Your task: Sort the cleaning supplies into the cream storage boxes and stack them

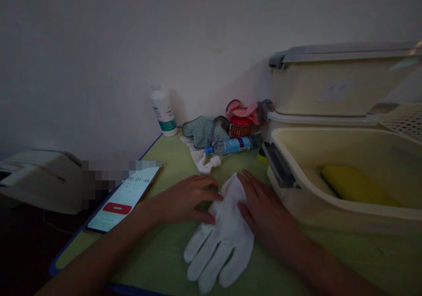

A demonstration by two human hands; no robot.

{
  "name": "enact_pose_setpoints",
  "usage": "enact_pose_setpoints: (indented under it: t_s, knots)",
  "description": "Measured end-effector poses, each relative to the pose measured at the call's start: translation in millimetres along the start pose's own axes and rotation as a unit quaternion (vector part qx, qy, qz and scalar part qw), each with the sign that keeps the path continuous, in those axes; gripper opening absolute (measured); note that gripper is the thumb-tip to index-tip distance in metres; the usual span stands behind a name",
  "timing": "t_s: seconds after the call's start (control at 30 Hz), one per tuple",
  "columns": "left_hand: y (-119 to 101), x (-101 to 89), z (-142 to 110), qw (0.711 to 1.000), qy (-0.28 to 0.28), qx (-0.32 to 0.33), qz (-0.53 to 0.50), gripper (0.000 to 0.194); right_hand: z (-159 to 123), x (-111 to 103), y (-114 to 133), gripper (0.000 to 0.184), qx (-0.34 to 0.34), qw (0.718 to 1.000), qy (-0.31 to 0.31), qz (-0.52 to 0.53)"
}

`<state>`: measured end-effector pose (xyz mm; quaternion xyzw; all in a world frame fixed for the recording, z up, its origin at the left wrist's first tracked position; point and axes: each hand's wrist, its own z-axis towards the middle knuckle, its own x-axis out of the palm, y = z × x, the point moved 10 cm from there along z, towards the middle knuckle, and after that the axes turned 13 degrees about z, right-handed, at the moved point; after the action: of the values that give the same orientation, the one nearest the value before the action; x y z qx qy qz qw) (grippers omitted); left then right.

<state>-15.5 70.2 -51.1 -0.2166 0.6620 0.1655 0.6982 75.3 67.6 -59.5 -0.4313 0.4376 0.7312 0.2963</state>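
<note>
White cotton glove (227,234), fingers nearest, on green counter (168,252) before plain wall, left hand (194,201) and right hand (260,206) spread over it, phone (127,197) at left reading "00:01:46".

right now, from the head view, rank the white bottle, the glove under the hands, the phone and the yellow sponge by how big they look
1. glove
unsure: phone, yellow sponge
4. white bottle

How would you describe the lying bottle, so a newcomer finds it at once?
Just left of the open cream bin, on the green table, lies a clear bottle with blue cap and label. The other bottle is white and stands upright.
</note>
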Motion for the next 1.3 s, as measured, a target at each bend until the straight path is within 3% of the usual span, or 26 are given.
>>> enact_pose_setpoints:
  t_s: [0.27,0.47,0.7,0.87,1.1,1.2,1.3]
  knots:
    - [10,4.9,3,0.99,-0.013,-0.041,-0.138,0.04,2,-7,-15,0.056,0.033,0.988,-0.06,0.138]
    - [13,6.6,4,0.982,-0.022,-0.055,-0.177,0.04,4,0,-13,0.058,0.063,0.993,-0.002,0.1]
    - [13,8.7,5,0.978,-0.016,-0.058,-0.2,0.039,4,-2,-12,0.061,0.092,0.991,0.014,0.099]
    - [25,13.7,2,0.956,-0.05,-0.119,-0.263,0.052,2,-10,3,0.064,0.006,0.988,-0.016,0.155]
    - [38,33.2,7,0.881,-0.057,-0.15,-0.445,0.092,-13,-40,27,0.054,-0.157,0.954,-0.15,0.205]
    - [36,36.4,9,0.848,-0.044,-0.157,-0.505,0.08,-23,-47,42,0.05,-0.223,0.94,-0.172,0.193]
    - [32,35.0,12,0.848,-0.037,-0.156,-0.505,0.046,-29,-46,52,0.053,-0.256,0.93,-0.15,0.216]
